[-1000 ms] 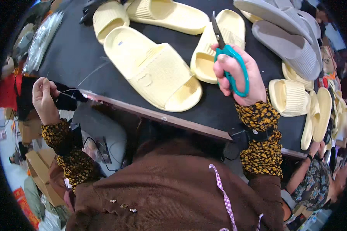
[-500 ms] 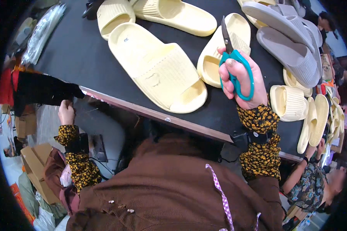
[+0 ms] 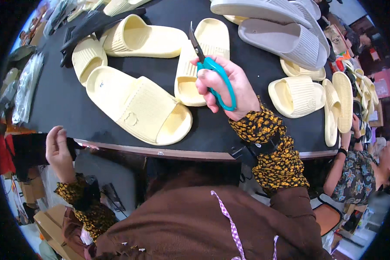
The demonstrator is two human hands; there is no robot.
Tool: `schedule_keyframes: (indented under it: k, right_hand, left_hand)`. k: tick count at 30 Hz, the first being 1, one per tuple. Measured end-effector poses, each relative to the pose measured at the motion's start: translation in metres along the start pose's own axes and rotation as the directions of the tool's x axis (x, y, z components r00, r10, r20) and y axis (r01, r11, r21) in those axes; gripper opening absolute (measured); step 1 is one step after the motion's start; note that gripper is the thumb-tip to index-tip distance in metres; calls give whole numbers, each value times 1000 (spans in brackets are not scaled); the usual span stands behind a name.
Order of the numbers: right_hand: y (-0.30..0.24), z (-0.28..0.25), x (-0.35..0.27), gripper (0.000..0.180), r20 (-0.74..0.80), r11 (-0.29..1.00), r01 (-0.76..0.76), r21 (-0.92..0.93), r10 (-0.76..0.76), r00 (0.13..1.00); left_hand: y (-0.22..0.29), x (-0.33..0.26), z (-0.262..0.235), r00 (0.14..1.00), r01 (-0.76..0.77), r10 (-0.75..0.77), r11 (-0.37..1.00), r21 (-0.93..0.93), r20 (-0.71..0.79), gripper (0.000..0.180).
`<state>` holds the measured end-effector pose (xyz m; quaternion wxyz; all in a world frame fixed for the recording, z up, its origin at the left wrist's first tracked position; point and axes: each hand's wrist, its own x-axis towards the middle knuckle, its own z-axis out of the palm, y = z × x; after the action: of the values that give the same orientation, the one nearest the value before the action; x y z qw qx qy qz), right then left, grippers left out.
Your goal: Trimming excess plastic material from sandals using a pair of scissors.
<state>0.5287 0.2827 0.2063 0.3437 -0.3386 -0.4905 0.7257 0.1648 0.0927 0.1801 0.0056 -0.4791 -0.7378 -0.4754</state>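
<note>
Teal-handled scissors are gripped in my right hand, their dark blades pointing up and away over the table. Behind them lies a pale yellow slide sandal, partly covered by the blades and fingers. A larger pale yellow slide sandal rests left of my right hand, toe end toward the near table edge. My left hand is raised at the table's left front edge, fingers stretched up, with nothing in it. Black cloth hangs right beside that hand.
More pale yellow slides lie farther back, and another yellow slide sits to the right. Grey slides are piled at the back right. Clear plastic bags lie at far left. A co-worker is at right.
My left hand has come off the black cloth and opened. The view has swung, so the slides and my right hand with the scissors appear farther left.
</note>
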Motion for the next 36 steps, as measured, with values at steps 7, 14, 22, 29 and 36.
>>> schedule_keyframes:
  k: [7, 14, 22, 29, 36]
  right_hand:
    - [8, -14, -1, 31, 5, 999, 33, 25, -33, 999]
    - [9, -18, -3, 30, -2, 997, 61, 47, -61, 998]
    - [9, -19, 2, 32, -24, 995, 73, 61, -72, 997]
    - [8, -20, 4, 29, -70, 997, 64, 44, -61, 996]
    - [11, -25, 6, 31, -73, 994, 99, 35, -96, 993]
  left_hand:
    - [105, -9, 92, 900, -89, 137, 987, -134, 414, 23]
    - [127, 3, 125, 748, -140, 251, 965, -223, 615, 40]
    - [154, 49, 119, 645, -401, 389, 905, -142, 658, 34]
    - [146, 82, 164, 613, -442, 469, 871, -215, 636, 34]
    - [170, 91, 191, 460, -315, 250, 943, -107, 852, 46]
